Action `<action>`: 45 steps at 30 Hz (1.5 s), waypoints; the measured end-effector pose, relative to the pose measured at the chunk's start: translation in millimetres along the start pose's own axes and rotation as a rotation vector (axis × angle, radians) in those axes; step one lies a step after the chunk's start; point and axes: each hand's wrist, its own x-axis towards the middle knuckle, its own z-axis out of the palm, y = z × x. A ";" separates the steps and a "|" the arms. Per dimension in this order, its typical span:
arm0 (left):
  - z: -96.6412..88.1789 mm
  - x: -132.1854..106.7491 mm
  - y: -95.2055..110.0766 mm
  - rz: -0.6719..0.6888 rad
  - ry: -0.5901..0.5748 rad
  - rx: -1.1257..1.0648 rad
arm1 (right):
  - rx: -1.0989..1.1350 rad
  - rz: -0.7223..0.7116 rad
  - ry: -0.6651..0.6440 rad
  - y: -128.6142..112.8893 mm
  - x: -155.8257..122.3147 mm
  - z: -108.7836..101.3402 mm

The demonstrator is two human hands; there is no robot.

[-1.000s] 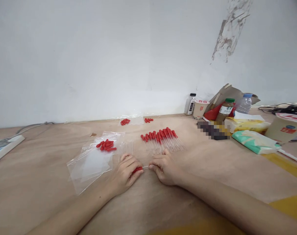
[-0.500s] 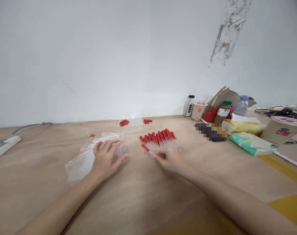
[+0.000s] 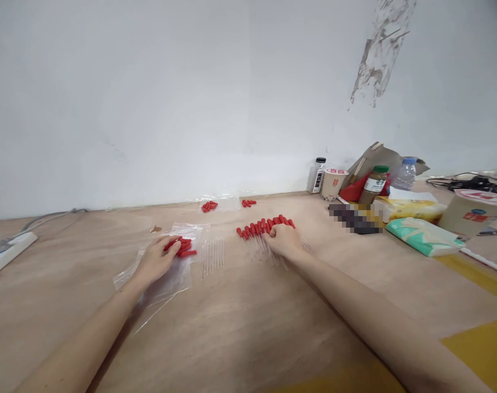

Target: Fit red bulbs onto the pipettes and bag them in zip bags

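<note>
Over a small heap of red rubber bulbs (image 3: 185,246), my left hand (image 3: 158,262) has its fingers and thumb closed on a bulb, partly hidden by the hand. The heap lies on clear zip bags (image 3: 166,286). Just right of it, several thin clear tubes (image 3: 214,255) lie side by side. My right hand (image 3: 287,240) is closed in a pinch at the row of red-capped droppers (image 3: 254,229). It covers part of that row, and the dropper in its fingers is mostly hidden.
By the wall lie a bag of red bulbs (image 3: 209,206) and a few loose ones (image 3: 248,203). On the right stand a paper cup (image 3: 334,184), bottles (image 3: 373,186), tissue packs (image 3: 424,236) and a large cup (image 3: 475,215). A power strip (image 3: 11,254) is at the left edge.
My right hand has carried a red-capped dropper up and right to the row. My left hand has drawn back left from the tubes, its fingers now closed at the uncovered bulbs.
</note>
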 end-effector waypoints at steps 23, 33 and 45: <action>49.8 -17.1 62.2 0.121 0.000 0.027 | -0.043 -0.259 -0.141 -87.2 -19.2 34.1; 67.1 -12.5 101.6 -0.036 0.036 0.054 | -0.155 -0.182 -0.181 -73.1 -13.0 22.9; 46.3 3.6 109.4 -0.116 -0.014 0.156 | -0.099 -0.197 -0.090 -51.4 -26.4 -3.9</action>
